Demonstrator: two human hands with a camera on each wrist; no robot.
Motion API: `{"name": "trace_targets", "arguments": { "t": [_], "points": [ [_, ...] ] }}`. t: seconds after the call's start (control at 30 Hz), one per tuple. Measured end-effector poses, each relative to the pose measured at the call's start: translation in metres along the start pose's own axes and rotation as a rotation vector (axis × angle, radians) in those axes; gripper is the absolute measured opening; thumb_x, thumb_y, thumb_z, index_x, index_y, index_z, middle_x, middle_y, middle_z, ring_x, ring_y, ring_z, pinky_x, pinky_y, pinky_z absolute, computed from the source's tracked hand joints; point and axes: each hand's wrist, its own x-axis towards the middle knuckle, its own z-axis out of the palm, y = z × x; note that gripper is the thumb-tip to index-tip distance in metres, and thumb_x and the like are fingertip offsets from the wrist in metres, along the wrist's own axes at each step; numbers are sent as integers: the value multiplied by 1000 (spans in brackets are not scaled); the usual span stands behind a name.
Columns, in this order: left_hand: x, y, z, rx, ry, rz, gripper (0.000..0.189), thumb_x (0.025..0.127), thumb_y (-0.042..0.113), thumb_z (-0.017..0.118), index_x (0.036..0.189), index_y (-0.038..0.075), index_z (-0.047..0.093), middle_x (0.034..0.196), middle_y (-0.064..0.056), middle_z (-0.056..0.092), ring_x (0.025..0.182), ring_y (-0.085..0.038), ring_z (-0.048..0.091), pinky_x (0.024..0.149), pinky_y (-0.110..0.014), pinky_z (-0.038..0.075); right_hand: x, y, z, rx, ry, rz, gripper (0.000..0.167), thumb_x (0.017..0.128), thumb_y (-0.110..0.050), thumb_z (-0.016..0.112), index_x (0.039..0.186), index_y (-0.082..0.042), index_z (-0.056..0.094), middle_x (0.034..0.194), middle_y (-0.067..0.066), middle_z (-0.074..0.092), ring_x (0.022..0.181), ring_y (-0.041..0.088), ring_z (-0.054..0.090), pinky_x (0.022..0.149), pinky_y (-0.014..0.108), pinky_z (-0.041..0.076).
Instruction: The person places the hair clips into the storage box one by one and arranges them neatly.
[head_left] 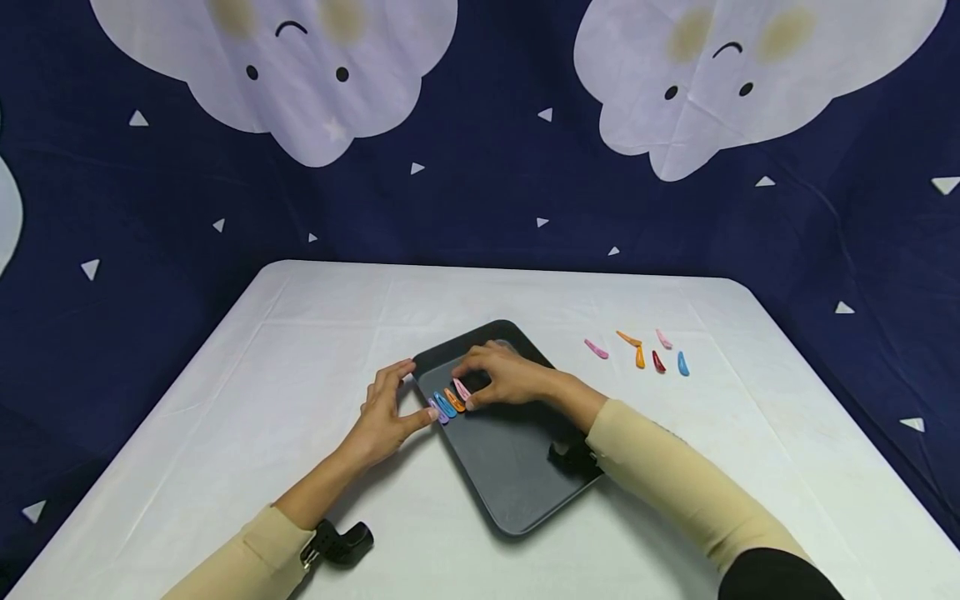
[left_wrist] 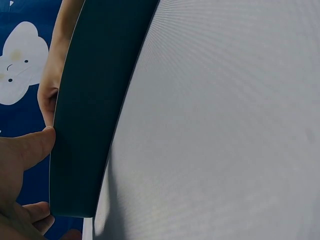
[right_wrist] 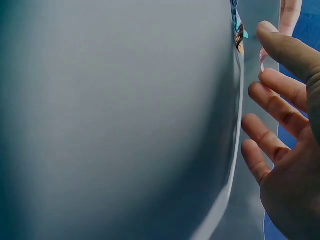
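Note:
A dark grey tray [head_left: 517, 492] lies at an angle on the white table. Along its left edge sit a purple hair clip [head_left: 438, 412], a blue hair clip [head_left: 446, 405] and an orange hair clip [head_left: 454, 400], side by side. My right hand [head_left: 510, 375] reaches over the tray and pinches a pink hair clip [head_left: 462, 389] between thumb and index finger, beside the orange one; its other fingers [right_wrist: 272, 107] spread apart. My left hand [head_left: 386, 421] spans the tray's left corner, its thumb [left_wrist: 37, 145] at the rim near the purple clip and its fingertips touching the edge farther back.
Right of the tray lie loose hair clips: a pink one [head_left: 596, 348], orange ones [head_left: 640, 357], a light pink one [head_left: 663, 338], a red one [head_left: 658, 362] and a blue one [head_left: 682, 363]. A dark blue cloth with clouds [head_left: 480, 208] hangs behind the table.

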Motion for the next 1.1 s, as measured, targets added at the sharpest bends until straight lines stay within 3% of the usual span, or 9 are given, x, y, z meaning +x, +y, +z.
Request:
{"name": "trace_targets", "arguments": {
  "t": [0.27,0.67,1.1],
  "points": [
    [0,0,-1,0,-9,-1,78,81,23,74,144,5,31,151,-12,26,134,-32,25,103,-55,18,0,-1,2,-17,-37,42,50,80,-37,73,126,-20,60,133,0,54,123,23,42,107,48,30],
    [-1,0,-3,3,-17,-12,79,81,24,73,145,6,30,151,-12,25,133,-32,25,103,-56,18,1,-1,5,-26,-35,37,50,79,-37,74,124,-22,61,127,-2,54,114,18,42,100,42,35],
    [-1,0,-5,5,-24,-10,78,82,25,73,145,6,30,151,-12,25,134,-33,25,103,-56,18,1,1,6,-31,-42,31,50,79,-39,74,124,-22,61,126,-3,53,115,17,41,101,42,34]
  ]
}}
